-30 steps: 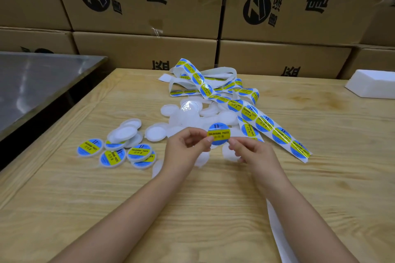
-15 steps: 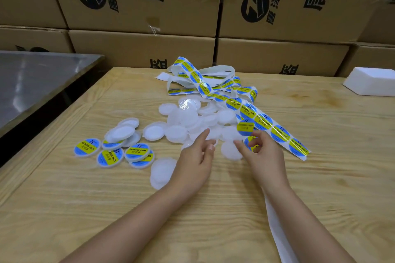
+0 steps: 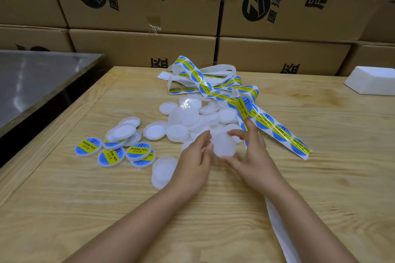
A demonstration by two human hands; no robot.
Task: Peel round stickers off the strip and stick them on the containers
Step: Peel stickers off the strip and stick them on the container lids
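Observation:
A plain white round container (image 3: 224, 145) sits just above the table between both hands. My left hand (image 3: 195, 162) holds its left edge with thumb and fingertips. My right hand (image 3: 254, 156) grips its right side between thumb and a curled finger. A peeled blue-and-yellow round sticker (image 3: 243, 109) clings to my raised right index fingertip, standing on edge above the container. The sticker strip (image 3: 277, 132) runs from a tangle at the back down to the right of my right hand. Several labelled containers (image 3: 119, 149) lie at the left.
A pile of unlabelled white containers (image 3: 188, 117) lies behind my hands. Empty white backing (image 3: 280, 235) trails under my right forearm. A metal table (image 3: 38, 83) stands at the left, a white foam block (image 3: 374, 80) at the far right, and cardboard boxes (image 3: 139, 49) along the back.
The labelled container held a second ago is gone from my hands. My right hand peeled a sticker off the strip, and both hands closed round a plain white container.

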